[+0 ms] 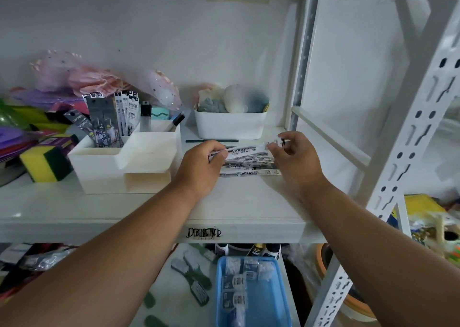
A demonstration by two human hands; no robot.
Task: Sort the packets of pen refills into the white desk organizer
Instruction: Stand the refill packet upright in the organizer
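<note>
A white desk organizer [104, 174] stands on the shelf at the left, with several refill packets [109, 120] upright in its back-left compartment. My left hand [199, 167] and my right hand [296, 157] hold one long white refill packet [246, 150] between them, each pinching an end, just above the shelf. Under it lies a small pile of more refill packets [251, 169], flat on the shelf between my hands.
A white bin [229, 127] of soft items stands behind the pile, with a dark thin stick [211, 141] in front of it. Sponges [42, 162] and coloured clutter lie left of the organizer. A perforated steel upright [403, 152] rises at the right. A blue tray [254, 291] sits on the shelf below.
</note>
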